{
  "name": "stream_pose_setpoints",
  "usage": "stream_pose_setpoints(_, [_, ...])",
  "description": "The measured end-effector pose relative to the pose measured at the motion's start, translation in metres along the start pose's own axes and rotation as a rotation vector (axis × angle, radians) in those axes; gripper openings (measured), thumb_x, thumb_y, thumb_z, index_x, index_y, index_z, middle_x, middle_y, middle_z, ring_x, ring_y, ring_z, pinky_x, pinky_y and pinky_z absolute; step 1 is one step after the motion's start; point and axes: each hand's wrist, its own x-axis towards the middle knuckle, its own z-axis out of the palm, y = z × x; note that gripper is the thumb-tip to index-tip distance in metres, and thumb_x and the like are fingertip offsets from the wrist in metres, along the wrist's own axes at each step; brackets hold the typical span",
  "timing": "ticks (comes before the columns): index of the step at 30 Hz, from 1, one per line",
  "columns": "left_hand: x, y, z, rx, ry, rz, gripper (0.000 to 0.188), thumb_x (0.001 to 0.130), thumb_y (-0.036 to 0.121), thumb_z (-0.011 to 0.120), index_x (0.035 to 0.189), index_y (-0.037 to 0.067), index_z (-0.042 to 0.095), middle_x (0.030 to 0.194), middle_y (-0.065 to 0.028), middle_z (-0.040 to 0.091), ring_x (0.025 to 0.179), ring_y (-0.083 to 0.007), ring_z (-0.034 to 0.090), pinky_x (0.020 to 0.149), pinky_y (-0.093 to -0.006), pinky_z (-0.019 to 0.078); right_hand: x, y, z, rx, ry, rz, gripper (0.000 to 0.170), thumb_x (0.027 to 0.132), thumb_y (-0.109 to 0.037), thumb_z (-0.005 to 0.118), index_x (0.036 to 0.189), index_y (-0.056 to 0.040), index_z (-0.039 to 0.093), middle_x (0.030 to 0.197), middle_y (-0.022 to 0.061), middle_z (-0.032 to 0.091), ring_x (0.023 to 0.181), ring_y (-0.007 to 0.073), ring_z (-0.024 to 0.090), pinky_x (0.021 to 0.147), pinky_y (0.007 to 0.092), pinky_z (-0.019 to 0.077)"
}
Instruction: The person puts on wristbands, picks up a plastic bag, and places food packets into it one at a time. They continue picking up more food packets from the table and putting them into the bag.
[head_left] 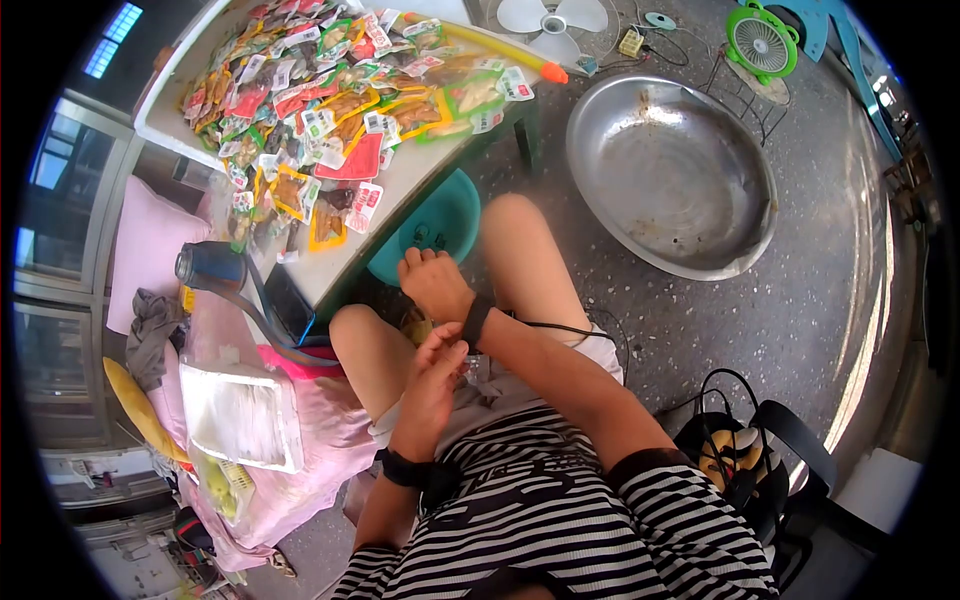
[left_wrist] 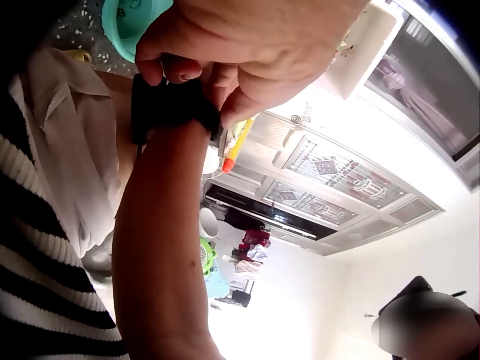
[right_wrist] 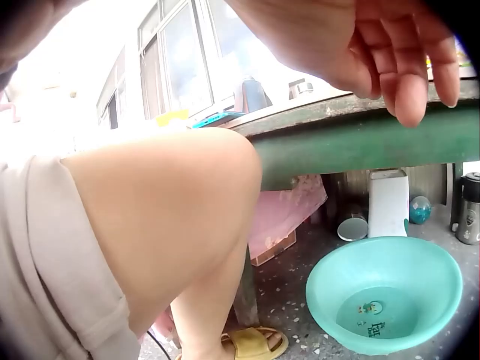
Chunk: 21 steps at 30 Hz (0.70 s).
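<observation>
My left hand (head_left: pixel 430 390) reaches across to my right wrist. In the left wrist view its curled fingers (left_wrist: pixel 225 82) and thumb pinch the black wrist strap (left_wrist: pixel 171 105) on that wrist. My right hand (head_left: pixel 435 285) hangs above my lap, its fingers (right_wrist: pixel 409 90) loosely bent with nothing in them. Beyond it, on the floor, sits a turquoise basin (right_wrist: pixel 322 296) with a small printed pattern on its bottom. Another black strap (head_left: pixel 405 470) circles my left wrist.
Many small snack packets (head_left: pixel 340 100) cover the table (head_left: pixel 405 185) at upper left, beside a phone (head_left: pixel 288 303). A large metal basin (head_left: pixel 670 180) lies on the floor to the right, near a green fan (head_left: pixel 762 45). At left, a white foam box (head_left: pixel 240 415) rests on pink cloth.
</observation>
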Motion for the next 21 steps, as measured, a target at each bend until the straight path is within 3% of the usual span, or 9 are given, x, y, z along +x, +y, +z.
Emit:
stream_pose_setpoints(3, [0.003, 0.0, -0.002, 0.058, 0.009, 0.017, 0.026, 0.089, 0.013, 0.065, 0.114, 0.006, 0.059, 0.094, 0.0038, 0.058, 0.082, -0.005, 0.051, 0.075, -0.0221, 0.041, 0.002, 0.004, -0.008, 0.125, -0.002, 0.024, 0.01, 0.071, -0.013, 0.065, 0.077, -0.0056, 0.061, 0.078, 0.0084, 0.06, 0.068, 0.024, 0.063, 0.06, 0.0361, 0.0509])
stream_pose_setpoints(6, [0.003, -0.013, -0.012, 0.183, -0.035, 0.123, 0.021, 0.089, 0.011, 0.066, 0.107, 0.002, 0.062, 0.094, 0.0024, 0.06, 0.085, -0.0051, 0.052, 0.076, -0.0214, 0.0414, 0.013, 0.008, -0.003, 0.456, -0.003, 0.492, 0.01, 0.08, -0.013, 0.064, 0.082, -0.0031, 0.063, 0.082, 0.0087, 0.064, 0.074, 0.023, 0.065, 0.064, 0.0366, 0.053])
stream_pose_setpoints(9, [0.003, -0.018, -0.009, 0.236, -0.032, 0.171, 0.018, 0.09, 0.01, 0.065, 0.105, 0.0, 0.063, 0.099, 0.001, 0.061, 0.09, -0.0057, 0.053, 0.079, -0.021, 0.0415, 0.022, 0.015, -0.027, 1.672, -0.1, 1.106, 0.017, 0.091, -0.019, 0.058, 0.09, -0.002, 0.064, 0.085, 0.0082, 0.067, 0.08, 0.0193, 0.065, 0.07, 0.0359, 0.0539])
stream_pose_setpoints(11, [0.003, -0.01, -0.006, 0.247, -0.088, 0.261, 0.02, 0.089, 0.01, 0.066, 0.106, 0.0, 0.063, 0.102, -0.0008, 0.061, 0.093, -0.0071, 0.054, 0.081, -0.0219, 0.0418, 0.021, 0.018, -0.034, 2.324, -0.035, 1.194, 0.02, 0.093, -0.021, 0.056, 0.095, -0.0023, 0.064, 0.086, 0.0077, 0.066, 0.08, 0.0197, 0.064, 0.07, 0.0351, 0.0534])
stream_pose_setpoints(12, [0.004, -0.003, -0.004, 0.253, -0.118, 0.313, 0.021, 0.089, 0.01, 0.066, 0.107, 0.0, 0.063, 0.104, -0.0017, 0.061, 0.094, -0.0078, 0.054, 0.083, -0.0223, 0.042, 0.024, 0.02, -0.039, 2.655, 0.008, 1.204, 0.022, 0.095, -0.022, 0.055, 0.098, -0.0025, 0.063, 0.086, 0.0074, 0.066, 0.081, 0.02, 0.063, 0.071, 0.0348, 0.0532])
stream_pose_setpoints(15, [0.001, 0.016, 0.001, 0.343, -0.268, 0.481, 0.025, 0.086, 0.014, 0.069, 0.107, 0.001, 0.065, 0.109, -0.0041, 0.059, 0.101, -0.0118, 0.054, 0.088, -0.0258, 0.0418, 0.036, 0.018, -0.074, 2.969, 0.192, 1.098, 0.026, 0.097, -0.026, 0.05, 0.1, -0.0027, 0.063, 0.088, 0.0081, 0.065, 0.08, 0.0187, 0.061, 0.073, 0.0324, 0.0509])
stream_pose_setpoints(18, [0.018, 0.023, -0.008, 0.334, -0.47, 0.592, 0.04, 0.079, 0.019, 0.076, 0.113, 0.001, 0.062, 0.115, -0.0056, 0.058, 0.107, -0.0159, 0.054, 0.093, -0.0299, 0.0407, 0.047, 0.018, -0.111, 3.334, 0.371, 0.686, 0.032, 0.099, -0.029, 0.045, 0.101, -0.0012, 0.061, 0.089, 0.0076, 0.061, 0.075, 0.0167, 0.056, 0.073, 0.0309, 0.048])
stream_pose_setpoints(21, [0.027, 0.02, -0.01, 0.166, -0.484, 0.445, 0.06, 0.072, 0.023, 0.082, 0.122, 0.001, 0.057, 0.116, -0.0057, 0.058, 0.111, -0.0178, 0.053, 0.095, -0.0327, 0.0399, 0.057, 0.023, -0.149, 3.514, 0.541, 0.521, 0.035, 0.099, -0.031, 0.044, 0.101, -0.0009, 0.061, 0.087, 0.0061, 0.055, 0.07, 0.0152, 0.05, 0.07, 0.0301, 0.0451])
